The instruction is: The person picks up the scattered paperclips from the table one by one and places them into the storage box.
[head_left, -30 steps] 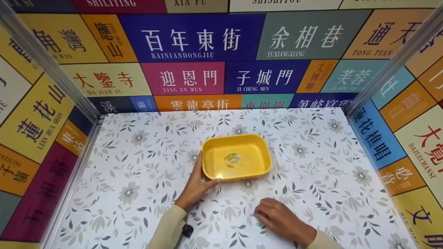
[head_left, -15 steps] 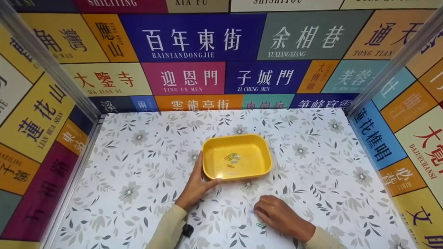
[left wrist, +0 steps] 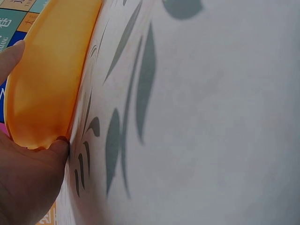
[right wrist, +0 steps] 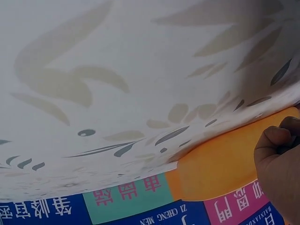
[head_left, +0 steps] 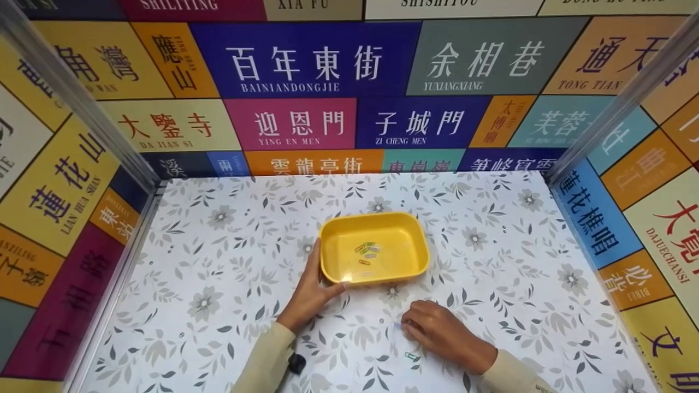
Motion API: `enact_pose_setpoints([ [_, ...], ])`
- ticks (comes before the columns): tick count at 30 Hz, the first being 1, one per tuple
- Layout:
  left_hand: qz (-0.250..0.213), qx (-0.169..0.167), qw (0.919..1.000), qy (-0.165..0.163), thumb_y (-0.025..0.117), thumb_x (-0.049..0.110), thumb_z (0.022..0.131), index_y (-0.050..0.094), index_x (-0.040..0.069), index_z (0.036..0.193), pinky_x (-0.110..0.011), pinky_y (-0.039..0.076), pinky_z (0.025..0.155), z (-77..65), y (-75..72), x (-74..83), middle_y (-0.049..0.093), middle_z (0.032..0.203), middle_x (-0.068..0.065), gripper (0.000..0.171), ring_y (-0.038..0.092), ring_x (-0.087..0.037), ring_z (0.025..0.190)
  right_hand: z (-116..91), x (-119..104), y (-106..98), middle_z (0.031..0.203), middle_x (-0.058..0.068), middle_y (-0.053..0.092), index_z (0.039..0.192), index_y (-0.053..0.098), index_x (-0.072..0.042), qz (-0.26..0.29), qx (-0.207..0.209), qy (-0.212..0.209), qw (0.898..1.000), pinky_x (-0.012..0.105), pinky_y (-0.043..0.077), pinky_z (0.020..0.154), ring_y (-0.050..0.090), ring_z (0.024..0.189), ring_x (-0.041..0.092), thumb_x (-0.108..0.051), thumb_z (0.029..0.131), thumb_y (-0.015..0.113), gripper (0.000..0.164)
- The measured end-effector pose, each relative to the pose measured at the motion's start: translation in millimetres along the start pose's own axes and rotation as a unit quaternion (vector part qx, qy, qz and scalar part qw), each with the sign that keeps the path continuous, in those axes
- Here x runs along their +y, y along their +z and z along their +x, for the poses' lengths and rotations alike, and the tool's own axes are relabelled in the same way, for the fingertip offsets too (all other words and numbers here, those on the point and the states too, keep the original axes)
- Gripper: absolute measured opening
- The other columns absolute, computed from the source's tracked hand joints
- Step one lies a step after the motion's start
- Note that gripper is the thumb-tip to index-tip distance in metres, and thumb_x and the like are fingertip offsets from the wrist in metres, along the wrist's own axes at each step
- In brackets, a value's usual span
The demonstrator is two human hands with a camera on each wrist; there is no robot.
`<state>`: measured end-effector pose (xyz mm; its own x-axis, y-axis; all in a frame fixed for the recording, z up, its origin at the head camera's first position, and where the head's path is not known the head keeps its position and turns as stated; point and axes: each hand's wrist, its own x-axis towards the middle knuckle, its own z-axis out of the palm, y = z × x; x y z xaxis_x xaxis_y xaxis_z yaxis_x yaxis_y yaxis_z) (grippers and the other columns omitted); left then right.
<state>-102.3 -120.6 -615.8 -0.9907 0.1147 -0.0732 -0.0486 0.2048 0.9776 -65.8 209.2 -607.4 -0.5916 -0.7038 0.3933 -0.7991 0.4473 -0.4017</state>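
Observation:
A yellow plastic container [head_left: 404,273] sits on the table with several coloured paper clips [head_left: 365,251] on its floor. My left hand [head_left: 308,295] grips its near left corner, thumb along the front wall and fingers on the left side. In front of the container, my right hand [head_left: 445,333] is low over the table, fingers bent together. A small purple paper clip [head_left: 397,326] shows at its fingertips, partly hidden, seemingly pinched. One green paper clip [head_left: 412,357] lies on the table just below that hand. The right wrist view shows the right hand's curled fingers [right wrist: 276,140], the clip hidden.
A white floral cloth [head_left: 229,262] covers the table. Panels with coloured street-name signs [head_left: 306,60] stand at the back and both sides, with metal posts [head_left: 125,131] at the corners. A small black object [head_left: 296,363] is by the left sleeve.
My right hand has risen slightly away from the green paper clip, with the purple paper clip moving along at its fingertips. The left hand and the container stay put.

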Motion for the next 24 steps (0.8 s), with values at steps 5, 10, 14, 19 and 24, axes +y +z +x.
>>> enact_pose_setpoints([
  [5, -0.001, -0.004, 1.0, -0.004, 0.093, 0.026, 0.087, -0.001, 0.03, 0.179, -0.043, 0.016, 0.136, -0.4, -0.4, 0.1, 0.001, 0.186, 0.003, 0.131, 0.016, -0.023, 0.169, 4, 5, -5, 0.09, -0.006, 0.067, 0.095, 0.077, -0.013, -0.003, 0.006, 0.0, 1.0, 0.031, 0.058, 0.076, 0.064, 0.082, 0.011, -0.004, 0.091, 0.085, 0.012],
  [10, -0.01, -0.005, 0.9999, 0.003, 0.093, 0.027, 0.087, -0.001, 0.027, 0.179, -0.046, 0.017, 0.136, -0.6, -0.2, -1.5, 0.001, 0.186, 0.0, 0.131, 0.019, -0.027, 0.169, 9, 11, -8, 0.088, -0.006, 0.067, 0.094, 0.077, -0.012, -0.014, 0.016, -0.002, 1.0, 0.028, 0.057, 0.075, 0.063, 0.08, 0.01, -0.003, 0.091, 0.085, 0.012],
  [14, -0.011, -0.002, 0.9999, 0.007, 0.093, 0.026, 0.088, 0.0, 0.027, 0.179, -0.047, 0.017, 0.136, 0.0, 0.2, -2.2, 0.002, 0.186, 0.0, 0.13, 0.019, -0.027, 0.169, 13, 14, -12, 0.086, -0.008, 0.063, 0.096, 0.077, -0.012, -0.001, 0.007, 0.012, 1.0, 0.02, 0.053, 0.068, 0.058, 0.074, 0.003, -0.002, 0.092, 0.084, 0.012],
  [19, -0.009, 0.003, 0.9999, 0.011, 0.094, 0.026, 0.088, 0.0, 0.024, 0.179, -0.045, 0.017, 0.136, 1.4, 0.9, -2.1, 0.004, 0.186, 0.001, 0.131, 0.023, -0.027, 0.167, 20, 17, -16, 0.085, -0.009, 0.061, 0.097, 0.077, -0.011, 0.011, -0.002, 0.011, 1.0, 0.015, 0.049, 0.062, 0.051, 0.07, -0.002, -0.001, 0.094, 0.083, 0.012],
  [24, -0.003, 0.004, 1.0, -0.001, 0.094, 0.028, 0.087, -0.001, 0.025, 0.179, -0.044, 0.017, 0.136, 0.6, 0.8, -0.1, 0.003, 0.186, 0.002, 0.132, 0.021, -0.025, 0.168, 28, 20, -19, 0.085, -0.008, 0.064, 0.097, 0.076, -0.013, -0.002, 0.001, 0.002, 1.0, 0.015, 0.049, 0.059, 0.051, 0.068, -0.001, -0.002, 0.092, 0.083, 0.014],
])
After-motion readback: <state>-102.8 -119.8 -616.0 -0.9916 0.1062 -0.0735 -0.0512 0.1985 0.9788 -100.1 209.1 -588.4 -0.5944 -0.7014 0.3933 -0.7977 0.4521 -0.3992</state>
